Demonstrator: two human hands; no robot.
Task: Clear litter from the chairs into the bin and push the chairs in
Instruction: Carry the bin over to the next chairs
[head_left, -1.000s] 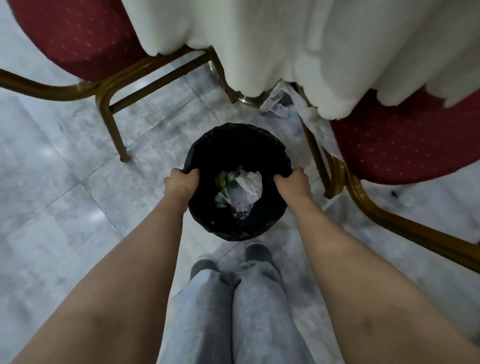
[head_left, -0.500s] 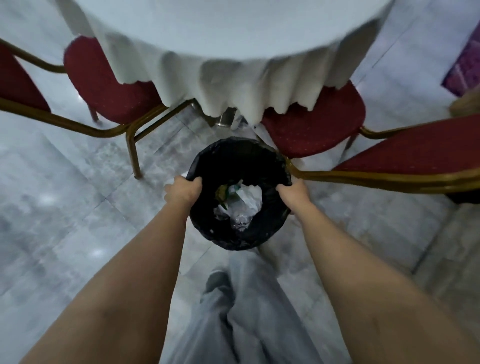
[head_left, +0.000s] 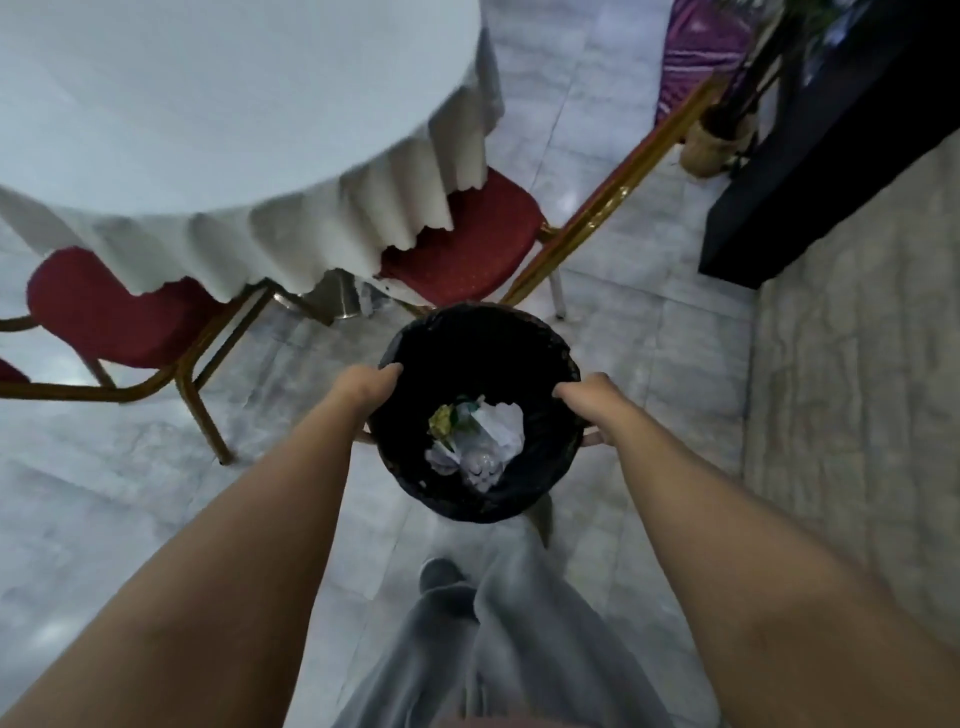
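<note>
Where the head view looks down past both forearms, a bin (head_left: 475, 332) lined with a black bag is held above the marble floor (head_left: 104, 493), one hand on each side of its rim.

Left hand (head_left: 363, 387): fingers curled over the left rim, clamped on it. Right hand (head_left: 589, 397): fingers curled over the right rim, likewise clamped.

Contents of bin: crumpled white litter (head_left: 496, 431) with a yellow-green scrap beside it, lying at the bottom.

Surroundings: a round table (head_left: 208, 104) under a white cloth fills the upper left. One red chair (head_left: 467, 244) with a gold frame sits part-way under the cloth at the table's near right edge, just beyond the bin. A second red chair (head_left: 104, 317) sits part-way under the cloth at the near left edge, its gold leg down on the floor left of the left forearm. A metal table base shows between the two seats. Grey trouser legs (head_left: 493, 639) and one shoe lie below the bin. A black cabinet (head_left: 831, 156) stands at the right, a purple cloth and a potted plant beyond it.

Change from earlier frames: the view has swung rightward and risen; the table now shows its whole top, the cabinet has come into sight, and the bin has moved rightward, both hands keeping the same grip.
</note>
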